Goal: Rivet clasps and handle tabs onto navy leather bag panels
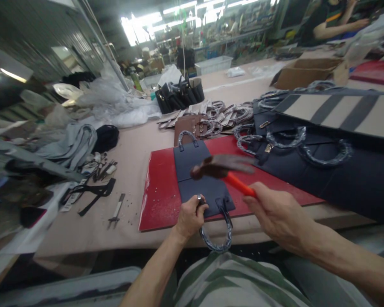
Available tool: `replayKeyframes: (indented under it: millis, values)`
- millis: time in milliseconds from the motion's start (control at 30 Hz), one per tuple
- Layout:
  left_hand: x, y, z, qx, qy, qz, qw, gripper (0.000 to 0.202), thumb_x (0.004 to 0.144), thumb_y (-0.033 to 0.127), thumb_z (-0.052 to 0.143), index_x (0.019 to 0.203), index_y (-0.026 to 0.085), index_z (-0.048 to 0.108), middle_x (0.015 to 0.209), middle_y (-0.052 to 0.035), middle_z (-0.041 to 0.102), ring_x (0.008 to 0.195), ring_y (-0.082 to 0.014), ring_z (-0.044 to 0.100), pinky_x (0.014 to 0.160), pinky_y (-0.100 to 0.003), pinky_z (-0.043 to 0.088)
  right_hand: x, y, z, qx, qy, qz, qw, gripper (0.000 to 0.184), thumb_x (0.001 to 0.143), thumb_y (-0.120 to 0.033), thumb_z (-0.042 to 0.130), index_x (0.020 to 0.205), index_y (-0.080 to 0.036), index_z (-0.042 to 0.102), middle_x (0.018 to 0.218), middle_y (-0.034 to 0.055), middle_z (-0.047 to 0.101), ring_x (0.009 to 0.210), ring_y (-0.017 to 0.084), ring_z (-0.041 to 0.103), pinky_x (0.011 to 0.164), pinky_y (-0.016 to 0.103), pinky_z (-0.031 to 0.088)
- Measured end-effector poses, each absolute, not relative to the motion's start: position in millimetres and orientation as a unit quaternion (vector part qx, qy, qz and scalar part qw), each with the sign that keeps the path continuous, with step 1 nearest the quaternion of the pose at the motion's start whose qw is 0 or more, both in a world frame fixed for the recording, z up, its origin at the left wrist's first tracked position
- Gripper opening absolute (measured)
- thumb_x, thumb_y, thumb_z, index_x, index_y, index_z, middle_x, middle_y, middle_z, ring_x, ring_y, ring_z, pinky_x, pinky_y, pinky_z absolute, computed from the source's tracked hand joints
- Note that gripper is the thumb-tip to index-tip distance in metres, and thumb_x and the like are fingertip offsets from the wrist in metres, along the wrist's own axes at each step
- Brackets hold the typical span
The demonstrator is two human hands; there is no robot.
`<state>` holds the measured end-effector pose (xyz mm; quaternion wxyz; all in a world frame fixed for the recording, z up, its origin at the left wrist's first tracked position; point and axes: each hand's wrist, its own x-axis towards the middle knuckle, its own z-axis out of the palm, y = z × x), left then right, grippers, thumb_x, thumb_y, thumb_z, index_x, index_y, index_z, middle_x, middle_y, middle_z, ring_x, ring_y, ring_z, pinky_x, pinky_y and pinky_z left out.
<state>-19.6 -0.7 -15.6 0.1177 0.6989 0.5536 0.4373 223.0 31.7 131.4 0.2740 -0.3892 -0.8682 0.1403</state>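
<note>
My right hand [275, 213] is wrapped round the orange handle of a claw hammer [216, 166], whose head is raised above a dark navy bag panel [195, 187]. The panel lies flat on a red board [160, 187] and has a plastic-wrapped handle at each end. Closed in a pinch, my left hand [192, 215] holds a short metal punch [200, 199] upright on the panel's near edge. The near wrapped handle [216, 246] hangs over the table edge beside that hand. What lies under the punch tip is hidden by my fingers.
Navy bag panels [307, 170] are stacked at the right. Brown panels [187, 128] and black bags [179, 96] stand behind the board. A metal divider-like tool [117, 211] and dark straps [97, 194] lie at the left. A cardboard box [310, 72] and another person [326, 25] are farther back.
</note>
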Motion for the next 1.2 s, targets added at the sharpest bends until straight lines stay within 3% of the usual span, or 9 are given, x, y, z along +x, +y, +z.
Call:
replayKeyframes:
  millis: [133, 300, 467, 567, 767, 900, 1000, 1100, 1200]
  values:
    - [-18.2, -1.1, -14.3, 0.707, 0.556, 0.424, 0.103, 0.010, 0.089, 0.016, 0.057, 0.097, 0.020, 0.061, 0.087, -0.0054, 0.071, 0.082, -0.0194, 0.070, 0.074, -0.027, 0.056, 220.5, 35.6, 151.4, -0.293, -0.939, -0.001, 0.181, 0.023, 0.100, -0.025, 0.038, 0.078, -0.023, 0.045, 0.057, -0.0014, 0.051, 0.042, 0.013, 0.039, 0.047, 0.032, 0.017]
    - [-17.5, -1.4, -11.0, 0.706, 0.550, 0.433, 0.107, 0.010, 0.089, 0.014, 0.057, 0.097, 0.019, 0.059, 0.088, -0.0054, 0.071, 0.083, -0.0191, 0.070, 0.076, -0.028, 0.056, 221.7, 26.5, 166.7, -0.354, -0.869, 0.042, 0.343, 0.024, 0.103, -0.033, 0.034, 0.084, -0.023, 0.044, 0.058, -0.0028, 0.049, 0.042, 0.013, 0.041, 0.047, 0.029, 0.023]
    - [-18.0, -1.7, -13.6, 0.702, 0.553, 0.433, 0.120, 0.010, 0.090, 0.015, 0.056, 0.098, 0.020, 0.060, 0.088, -0.0049, 0.071, 0.080, -0.0182, 0.070, 0.072, -0.026, 0.055, 232.9, 19.8, 133.9, -0.356, -0.926, 0.047, 0.118, 0.022, 0.101, -0.026, 0.035, 0.082, -0.023, 0.046, 0.058, -0.0002, 0.055, 0.045, 0.017, 0.046, 0.049, 0.032, 0.019]
    - [-18.5, -2.6, -13.1, 0.702, 0.556, 0.424, 0.133, 0.009, 0.091, 0.017, 0.056, 0.099, 0.019, 0.060, 0.090, -0.0052, 0.070, 0.083, -0.0183, 0.070, 0.076, -0.027, 0.054, 238.8, 32.3, 118.4, -0.425, -0.895, 0.097, 0.100, 0.021, 0.101, -0.032, 0.037, 0.087, -0.022, 0.049, 0.066, 0.0029, 0.059, 0.054, 0.018, 0.052, 0.054, 0.031, 0.025]
    - [-23.3, -4.6, -5.5, 0.695, 0.551, 0.423, 0.186, 0.011, 0.092, 0.020, 0.058, 0.102, 0.019, 0.062, 0.094, -0.0048, 0.071, 0.088, -0.0176, 0.068, 0.081, -0.028, 0.054, 247.4, 79.9, 70.3, -0.545, -0.797, 0.254, 0.058, 0.032, 0.101, -0.033, 0.033, 0.077, -0.021, 0.050, 0.072, 0.0049, 0.062, 0.062, 0.017, 0.055, 0.061, 0.028, 0.035]
    - [-26.9, -6.7, -1.0, 0.692, 0.537, 0.435, 0.208, 0.012, 0.092, 0.022, 0.059, 0.102, 0.019, 0.065, 0.097, -0.0052, 0.071, 0.091, -0.0171, 0.069, 0.083, -0.028, 0.055, 248.7, 95.2, 44.7, -0.612, -0.783, 0.108, 0.021, 0.029, 0.100, -0.034, 0.040, 0.095, -0.014, 0.059, 0.089, 0.0133, 0.065, 0.077, 0.023, 0.061, 0.066, 0.031, 0.039]
    - [-27.7, -8.1, 0.6, 0.689, 0.529, 0.455, 0.196, 0.012, 0.091, 0.021, 0.061, 0.102, 0.019, 0.066, 0.096, -0.0054, 0.072, 0.091, -0.0167, 0.069, 0.083, -0.027, 0.056, 237.7, 92.4, 39.7, -0.557, -0.826, 0.006, 0.084, 0.027, 0.096, -0.032, 0.048, 0.105, -0.010, 0.061, 0.109, 0.0199, 0.062, 0.096, 0.030, 0.060, 0.076, 0.037, 0.043]
    - [-27.3, -9.1, 0.4, 0.694, 0.524, 0.464, 0.170, 0.012, 0.091, 0.021, 0.063, 0.102, 0.018, 0.067, 0.097, -0.0058, 0.073, 0.092, -0.0171, 0.070, 0.084, -0.028, 0.057, 215.7, 79.1, 33.3, -0.445, -0.871, 0.075, 0.193, 0.028, 0.094, -0.034, 0.055, 0.111, -0.013, 0.062, 0.117, 0.0175, 0.061, 0.108, 0.030, 0.055, 0.089, 0.042, 0.044]
    - [-26.5, -9.8, -0.6, 0.700, 0.521, 0.465, 0.147, 0.012, 0.091, 0.021, 0.063, 0.102, 0.018, 0.068, 0.097, -0.0061, 0.074, 0.091, -0.0172, 0.071, 0.084, -0.029, 0.059, 194.1, 61.8, 20.0, -0.367, -0.892, 0.140, 0.223, 0.043, 0.086, -0.040, 0.066, 0.121, -0.015, 0.061, 0.129, 0.0167, 0.057, 0.116, 0.033, 0.050, 0.098, 0.048, 0.041]
